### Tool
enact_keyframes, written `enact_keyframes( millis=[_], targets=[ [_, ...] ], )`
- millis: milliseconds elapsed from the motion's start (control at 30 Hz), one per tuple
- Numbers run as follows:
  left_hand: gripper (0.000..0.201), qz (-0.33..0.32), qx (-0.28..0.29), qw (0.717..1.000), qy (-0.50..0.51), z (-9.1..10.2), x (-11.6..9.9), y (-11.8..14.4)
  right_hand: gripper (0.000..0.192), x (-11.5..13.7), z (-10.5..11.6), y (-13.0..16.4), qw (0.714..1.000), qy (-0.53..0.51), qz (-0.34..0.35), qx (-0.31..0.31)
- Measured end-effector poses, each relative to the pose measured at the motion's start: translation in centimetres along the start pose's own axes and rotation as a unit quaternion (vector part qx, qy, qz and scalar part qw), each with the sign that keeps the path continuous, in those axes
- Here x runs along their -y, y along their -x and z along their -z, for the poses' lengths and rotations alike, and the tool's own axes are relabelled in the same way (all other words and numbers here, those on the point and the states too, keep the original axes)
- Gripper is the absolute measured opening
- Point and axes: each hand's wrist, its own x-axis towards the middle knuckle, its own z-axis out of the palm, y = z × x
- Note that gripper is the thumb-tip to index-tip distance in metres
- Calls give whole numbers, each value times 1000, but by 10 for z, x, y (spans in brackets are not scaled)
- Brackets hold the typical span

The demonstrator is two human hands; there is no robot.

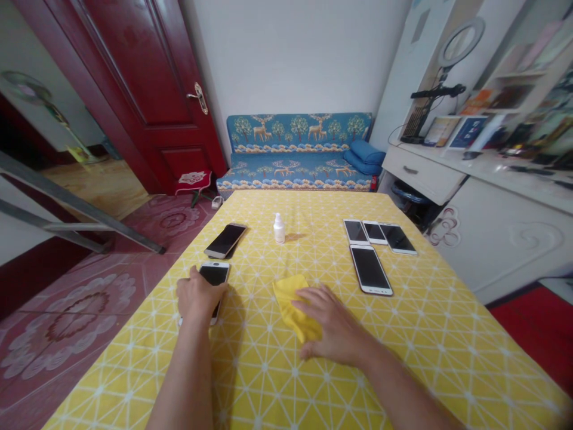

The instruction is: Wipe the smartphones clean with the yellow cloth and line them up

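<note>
My left hand (195, 295) lies over the near end of a white phone (213, 276) flat on the yellow tablecloth (403, 334), fingers curled around it. My right hand (329, 325) rests flat, fingers spread, on a folded yellow cloth (289, 298) near the table's middle. A small white bottle (279, 229) stands upright beyond the cloth. A dark phone (225, 240) lies beyond the left hand.
Several more phones lie at the right: three in a row (378, 233) and a larger white one (370, 270) nearer me. A blue sofa (295, 152) stands past the table, a red door (147, 83) at the left, a white desk (492, 197) at the right.
</note>
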Motion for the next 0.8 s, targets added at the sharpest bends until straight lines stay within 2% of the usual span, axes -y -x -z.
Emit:
enact_keyframes(
  millis=[67, 167, 233, 267, 300, 333, 400, 467, 500, 533, 567, 600, 667, 800],
  targets=[
    [97, 6, 11, 1000, 21, 1, 2, -1, 70, 6, -3, -3, 1000, -10, 11, 13],
    [83, -35, 14, 996, 83, 2, -1, -2, 28, 4, -6, -7, 998, -57, 13, -20],
    [72, -60, 8, 979, 192, 1, -8, 2, 24, 0, -8, -9, 989, -120, -27, -80],
    [67, -63, 16, 960, 273, 0, -13, 5, 23, -3, -9, -9, 977, -161, -68, -119],
    [64, -58, 41, 927, 369, -2, -18, 10, 24, -6, -9, -9, 958, -207, -119, -161],
    [61, -48, 86, 876, 473, -4, -24, 16, 26, -9, -8, -9, 928, -261, -173, -202],
    [53, -23, 219, 757, 615, -10, -35, 28, 33, -15, -6, -8, 838, -385, -265, -283],
    [38, 14, 345, 655, 672, -19, -44, 40, 39, -21, -2, -7, 729, -501, -316, -344],
    [32, 31, 397, 617, 679, -24, -48, 45, 40, -24, 0, -6, 681, -541, -328, -368],
    [26, 44, 440, 585, 680, -29, -51, 49, 39, -26, 2, -6, 645, -567, -335, -388],
    [23, 52, 476, 558, 678, -33, -54, 52, 37, -28, 5, -5, 624, -581, -336, -401],
    [21, 51, 505, 535, 675, -37, -57, 55, 36, -29, 7, -5, 614, -587, -332, -409],
    [25, 24, 548, 496, 673, -41, -61, 59, 34, -29, 10, -4, 619, -584, -316, -421],
    [48, -37, 606, 419, 675, -40, -65, 70, 40, -28, 6, -2, 660, -538, -307, -425]
  ],
)
